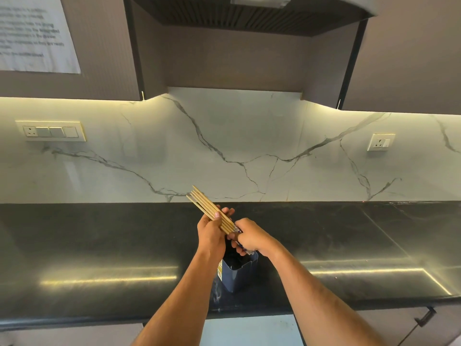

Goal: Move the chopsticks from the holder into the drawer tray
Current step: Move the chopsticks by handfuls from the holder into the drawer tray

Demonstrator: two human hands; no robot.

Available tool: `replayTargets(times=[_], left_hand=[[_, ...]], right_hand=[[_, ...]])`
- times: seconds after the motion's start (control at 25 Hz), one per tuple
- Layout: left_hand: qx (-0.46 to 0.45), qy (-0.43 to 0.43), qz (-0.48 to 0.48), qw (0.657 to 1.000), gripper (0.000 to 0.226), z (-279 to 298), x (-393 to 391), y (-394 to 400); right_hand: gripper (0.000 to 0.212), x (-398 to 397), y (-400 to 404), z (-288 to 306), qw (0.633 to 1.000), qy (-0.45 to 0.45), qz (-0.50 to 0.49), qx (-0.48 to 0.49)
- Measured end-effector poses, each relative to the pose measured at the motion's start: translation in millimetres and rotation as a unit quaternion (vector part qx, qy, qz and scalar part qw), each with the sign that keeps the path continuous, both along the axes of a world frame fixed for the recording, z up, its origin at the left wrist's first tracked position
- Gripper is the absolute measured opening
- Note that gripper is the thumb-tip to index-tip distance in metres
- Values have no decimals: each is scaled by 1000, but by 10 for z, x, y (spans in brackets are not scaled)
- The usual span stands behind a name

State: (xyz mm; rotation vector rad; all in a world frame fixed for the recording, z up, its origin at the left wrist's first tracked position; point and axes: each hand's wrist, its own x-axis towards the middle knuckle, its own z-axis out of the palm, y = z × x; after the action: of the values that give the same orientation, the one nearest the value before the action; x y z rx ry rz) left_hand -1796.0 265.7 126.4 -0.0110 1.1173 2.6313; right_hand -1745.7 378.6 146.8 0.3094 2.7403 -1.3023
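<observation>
Several light wooden chopsticks lie side by side as a flat bundle, their blunt ends pointing up and to the left. My left hand grips the bundle around its middle. My right hand pinches the lower ends of the same chopsticks, where a printed blue and white band shows. Both hands hover just above a dark blue square holder standing on the black countertop. The inside of the holder looks dark, and my hands hide its far rim. No drawer tray is in view.
The counter runs the full width, backed by a white marble wall with a switch panel left and a socket right. A range hood hangs overhead. A cabinet handle shows under the counter at lower right.
</observation>
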Motion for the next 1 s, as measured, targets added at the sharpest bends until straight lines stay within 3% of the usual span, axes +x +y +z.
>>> replayTargets(times=[0.08,0.16,0.2,0.28,0.36,0.4,0.44,0.48,0.56,0.64,0.72,0.8,0.88,0.92,1.0], left_hand=[[-149,35,37,987,28,-29,38,-65],[-356,109,150,916,41,-111,81,-201],[-452,180,211,848,46,-154,103,-290],[-582,382,275,664,55,-233,119,-436],[-644,559,215,476,62,-263,71,-493],[-667,603,157,410,63,-251,50,-497],[-692,611,99,371,56,-226,40,-502],[-717,596,48,359,43,-187,36,-505],[-760,533,-38,369,15,-128,26,-527],[-775,493,-87,385,11,-114,46,-538],[-773,484,-93,400,14,-104,81,-532],[-773,475,-96,409,14,-116,104,-521],[-774,472,-99,410,13,-146,108,-508],[-775,472,-98,408,12,-156,112,-499],[-775,479,-99,400,10,-166,144,-457]], right_hand=[[17,10,55,-4,999,14,-23,24],[13,41,143,0,996,28,-45,78],[15,67,193,4,990,36,-47,127],[18,135,255,11,966,57,-32,249],[18,208,224,20,935,78,5,345],[17,232,192,18,923,85,28,375],[16,246,157,16,913,91,48,396],[14,256,132,16,904,96,63,413],[11,272,110,29,882,110,76,451],[8,299,128,28,871,115,87,469],[11,334,173,-13,887,109,92,438],[29,378,244,-27,938,109,47,325],[55,417,318,-8,977,136,-72,145],[66,422,365,-6,979,140,-144,35],[70,422,426,-48,944,89,-238,-213]])
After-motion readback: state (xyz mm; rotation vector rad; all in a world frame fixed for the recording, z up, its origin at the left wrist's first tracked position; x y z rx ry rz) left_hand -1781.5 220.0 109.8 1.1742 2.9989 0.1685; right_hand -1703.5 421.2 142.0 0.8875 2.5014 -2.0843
